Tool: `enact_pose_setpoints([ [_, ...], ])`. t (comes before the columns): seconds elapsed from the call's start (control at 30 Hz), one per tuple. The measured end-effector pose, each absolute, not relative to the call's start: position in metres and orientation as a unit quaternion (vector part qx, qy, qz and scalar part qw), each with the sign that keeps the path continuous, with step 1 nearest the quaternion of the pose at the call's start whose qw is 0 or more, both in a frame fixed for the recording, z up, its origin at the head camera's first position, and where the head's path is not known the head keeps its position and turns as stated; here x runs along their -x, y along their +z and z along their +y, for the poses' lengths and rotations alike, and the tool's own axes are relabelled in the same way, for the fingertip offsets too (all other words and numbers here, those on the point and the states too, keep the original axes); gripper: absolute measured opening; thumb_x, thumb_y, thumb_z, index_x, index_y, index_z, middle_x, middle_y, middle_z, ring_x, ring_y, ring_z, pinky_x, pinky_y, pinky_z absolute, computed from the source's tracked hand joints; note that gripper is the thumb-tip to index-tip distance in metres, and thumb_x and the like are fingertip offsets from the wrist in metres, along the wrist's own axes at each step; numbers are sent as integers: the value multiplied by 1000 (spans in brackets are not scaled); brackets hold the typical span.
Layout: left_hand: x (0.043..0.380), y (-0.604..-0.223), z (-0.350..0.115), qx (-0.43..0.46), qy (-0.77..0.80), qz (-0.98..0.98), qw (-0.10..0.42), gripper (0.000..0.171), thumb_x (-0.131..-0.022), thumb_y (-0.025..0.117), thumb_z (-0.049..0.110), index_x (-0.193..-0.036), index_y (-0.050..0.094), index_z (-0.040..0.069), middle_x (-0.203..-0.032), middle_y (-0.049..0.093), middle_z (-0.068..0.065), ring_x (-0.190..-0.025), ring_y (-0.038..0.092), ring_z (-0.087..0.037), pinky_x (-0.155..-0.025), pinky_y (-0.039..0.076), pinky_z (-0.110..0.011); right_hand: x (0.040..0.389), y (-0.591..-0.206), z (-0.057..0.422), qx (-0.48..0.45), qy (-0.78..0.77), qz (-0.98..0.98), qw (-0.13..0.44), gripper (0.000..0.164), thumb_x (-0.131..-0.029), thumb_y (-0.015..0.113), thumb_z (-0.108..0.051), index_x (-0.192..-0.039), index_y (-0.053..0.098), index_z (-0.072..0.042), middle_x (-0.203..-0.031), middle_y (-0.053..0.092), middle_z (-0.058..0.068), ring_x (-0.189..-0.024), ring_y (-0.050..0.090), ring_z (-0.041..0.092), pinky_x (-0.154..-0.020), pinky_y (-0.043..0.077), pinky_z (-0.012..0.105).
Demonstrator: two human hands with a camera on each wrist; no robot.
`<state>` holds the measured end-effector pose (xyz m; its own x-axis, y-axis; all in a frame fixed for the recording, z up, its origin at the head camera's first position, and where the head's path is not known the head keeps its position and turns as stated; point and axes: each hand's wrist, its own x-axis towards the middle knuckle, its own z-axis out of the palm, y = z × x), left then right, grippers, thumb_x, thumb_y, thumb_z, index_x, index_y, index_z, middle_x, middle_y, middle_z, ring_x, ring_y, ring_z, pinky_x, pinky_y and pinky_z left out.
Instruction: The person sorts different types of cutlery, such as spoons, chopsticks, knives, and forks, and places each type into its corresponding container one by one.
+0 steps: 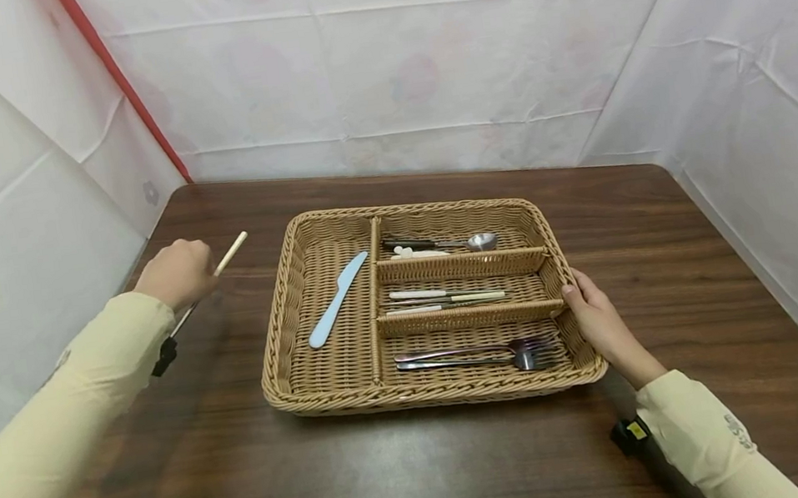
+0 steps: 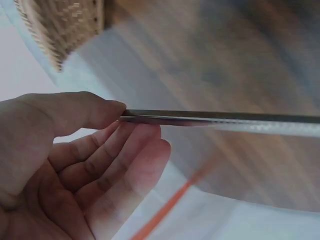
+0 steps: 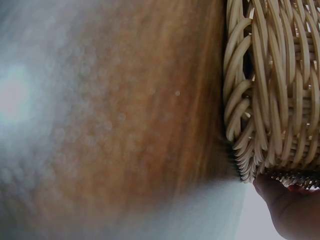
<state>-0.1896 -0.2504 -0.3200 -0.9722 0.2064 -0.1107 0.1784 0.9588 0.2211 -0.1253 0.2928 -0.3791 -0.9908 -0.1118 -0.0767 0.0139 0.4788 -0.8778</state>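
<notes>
My left hand (image 1: 179,274) is raised left of the wicker cutlery basket (image 1: 433,396), pinching a slim table knife (image 1: 231,252). The knife's cream handle points away from me, and its metal blade slants back toward my wrist. In the left wrist view, thumb and fingertips meet on the metal part of the knife (image 2: 225,120), whose edge looks serrated. At the basket's right end my right hand (image 1: 599,319) grips the rim, thumb on top. Its other fingers are mostly hidden by the basket wall. A light blue knife (image 1: 339,299) lies slanted in the basket's left compartment.
The basket's right side has three compartments: a dark-handled spoon (image 1: 481,241) with white-handled pieces at the back, several pale-handled utensils (image 1: 481,295) in the middle, metal forks (image 1: 527,359) in front. Brown wooden table (image 1: 427,464) lies beneath. White curtains (image 1: 421,69) enclose the far side and flanks.
</notes>
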Motion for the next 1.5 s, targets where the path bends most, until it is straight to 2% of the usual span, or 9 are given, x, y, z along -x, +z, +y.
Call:
enact_pose_setpoints([
  [0.2,195,-303,-221,-136,98,986,22,6,-75,64,3,-70,64,0,-64,59,-8,-55,54,-24,-52,47,-47,124,-380,294,29,-504,861,58,54,-106,29,-24,-149,15,4,-147,24,32,-136,21,44,-107,20,57],
  [0.43,194,-295,-175,-197,68,978,10,13,-80,64,3,-67,61,5,-60,53,-4,-53,45,-20,-49,44,-40,122,-379,294,17,-505,861,61,54,-106,28,-25,-149,14,3,-148,24,32,-136,22,43,-107,21,57],
  [0.63,190,-285,-136,-262,35,964,-3,10,-81,63,1,-72,62,4,-64,56,-7,-55,51,-21,-52,48,-40,121,-380,294,14,-506,861,56,53,-106,28,-24,-149,15,4,-147,25,32,-136,22,43,-107,21,57],
  [0.8,190,-281,-110,-307,23,951,-3,12,-81,63,0,-71,60,6,-64,56,-5,-60,54,-23,-60,49,-43,120,-380,292,19,-514,856,53,52,-105,29,-24,-149,17,3,-145,28,32,-134,27,43,-106,23,56],
  [0.9,190,-280,-96,-340,14,940,-12,12,-81,64,1,-71,60,7,-62,54,-3,-56,50,-20,-57,48,-39,119,-380,291,20,-517,854,54,52,-105,29,-24,-149,18,3,-145,29,32,-134,28,43,-106,24,56],
  [1.0,190,-280,-80,-368,2,930,-22,19,-80,63,0,-66,54,9,-59,49,-1,-52,42,-16,-49,44,-33,118,-381,290,18,-518,854,56,53,-105,29,-25,-149,17,3,-145,28,32,-134,27,43,-106,24,57],
  [1.13,191,-278,-60,-388,-11,921,-18,29,-79,60,-2,-62,44,14,-59,46,0,-53,37,-14,-47,41,-30,116,-381,291,14,-516,855,57,54,-105,29,-27,-149,17,2,-146,27,31,-135,26,43,-106,23,57],
  [1.4,192,-277,-20,-415,-41,909,6,15,-85,57,-2,-73,60,7,-69,59,-4,-56,46,-15,-52,48,-30,115,-380,290,11,-518,854,54,53,-105,30,-25,-149,16,2,-146,27,31,-134,27,43,-106,24,57],
  [1.5,193,-282,-7,-432,-44,901,14,14,-84,58,-2,-75,61,7,-70,60,-3,-56,46,-13,-52,47,-28,115,-380,288,9,-520,852,55,53,-105,30,-24,-149,17,2,-146,27,31,-134,27,43,-106,24,57],
])
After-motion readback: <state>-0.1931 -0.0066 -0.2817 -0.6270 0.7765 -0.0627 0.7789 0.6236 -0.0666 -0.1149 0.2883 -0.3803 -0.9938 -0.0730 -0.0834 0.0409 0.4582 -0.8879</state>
